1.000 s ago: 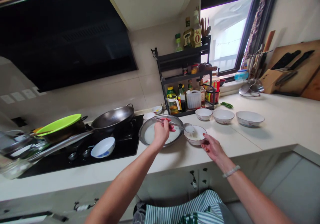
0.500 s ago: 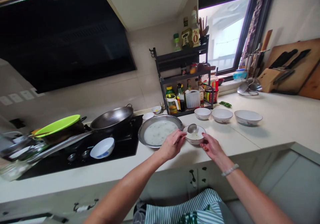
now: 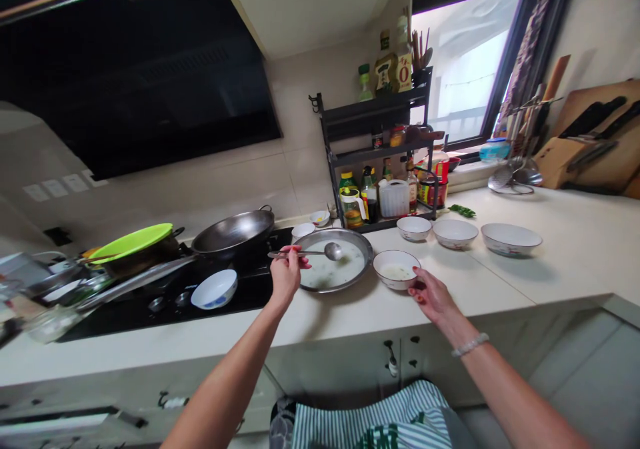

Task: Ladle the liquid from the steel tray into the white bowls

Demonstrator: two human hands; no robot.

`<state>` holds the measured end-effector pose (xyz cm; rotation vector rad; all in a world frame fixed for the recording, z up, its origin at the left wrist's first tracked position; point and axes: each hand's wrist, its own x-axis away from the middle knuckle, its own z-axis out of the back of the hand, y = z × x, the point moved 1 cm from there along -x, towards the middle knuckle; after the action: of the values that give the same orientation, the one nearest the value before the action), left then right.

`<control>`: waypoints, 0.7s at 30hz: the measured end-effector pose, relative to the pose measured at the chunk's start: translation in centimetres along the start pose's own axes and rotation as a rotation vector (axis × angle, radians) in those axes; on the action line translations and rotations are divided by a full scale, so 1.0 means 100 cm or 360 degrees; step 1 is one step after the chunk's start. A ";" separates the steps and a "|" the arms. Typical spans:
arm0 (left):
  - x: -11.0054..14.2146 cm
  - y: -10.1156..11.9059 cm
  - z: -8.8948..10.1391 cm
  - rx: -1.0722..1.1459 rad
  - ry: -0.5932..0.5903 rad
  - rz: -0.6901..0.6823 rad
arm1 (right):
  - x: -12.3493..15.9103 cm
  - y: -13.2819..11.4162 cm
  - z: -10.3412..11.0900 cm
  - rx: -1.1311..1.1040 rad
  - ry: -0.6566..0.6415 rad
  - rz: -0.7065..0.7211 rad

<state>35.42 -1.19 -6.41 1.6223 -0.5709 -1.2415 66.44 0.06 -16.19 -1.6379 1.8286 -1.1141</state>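
Head feed only, so I'm logging what I get. My left hand (image 3: 287, 274) has a metal ladle (image 3: 333, 251) by its handle, thumb and fingers pinched round the shaft, the handle's tail poking out to the left. Ladle's cup is over the wide metal basin (image 3: 369, 257), which holds a pale, milky liquid with darker bits; I can't tell whether the cup touches the surface. My right hand (image 3: 434, 294), bracelet (image 3: 470, 345) at the wrist, has the serving bowl (image 3: 395, 259) by its right side: thumb at the rim, other fingers bent against the outer wall, partly hidden. That bowl is just right of the basin, a little pale liquid with green flecks in the bottom; whether its base sits fully on the counter (image 3: 340, 319), I can't tell. Behind and to the right I get three similar bowls in a row: a small one (image 3: 414, 227), a middle one (image 3: 455, 233), a larger one (image 3: 511, 237). Green leaves or peppers (image 3: 461, 211), too small to tell, lie behind them. Left, on the black hob (image 3: 165, 322): a wok (image 3: 233, 232) and a blue-patterned bowl (image 3: 215, 289). Black rack (image 3: 377, 107) with bottles stands behind the basin.
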 end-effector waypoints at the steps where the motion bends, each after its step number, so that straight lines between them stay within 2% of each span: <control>1: 0.000 -0.001 0.008 -0.0130 -0.0007 -0.0046 | 0.000 0.000 0.000 0.0006 0.0002 0.0003; 5: 0.006 -0.006 0.026 -0.0454 -0.0118 -0.0117 | -0.001 0.001 0.001 -0.0005 0.0017 -0.0007; 9: 0.007 -0.015 0.027 -0.0421 -0.0155 -0.0038 | -0.001 0.001 0.001 -0.0004 0.0011 0.0003; 15: -0.005 -0.026 0.026 -0.0093 0.0047 0.0222 | -0.001 0.001 0.001 0.0024 0.0017 0.0008; 21: -0.011 -0.024 0.028 -0.0070 0.0187 0.0285 | 0.000 0.000 0.001 0.0015 0.0020 0.0012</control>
<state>31.99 -0.44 -8.03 1.5599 -0.5967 -1.0141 66.48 0.03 -16.26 -1.6206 1.8332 -1.1307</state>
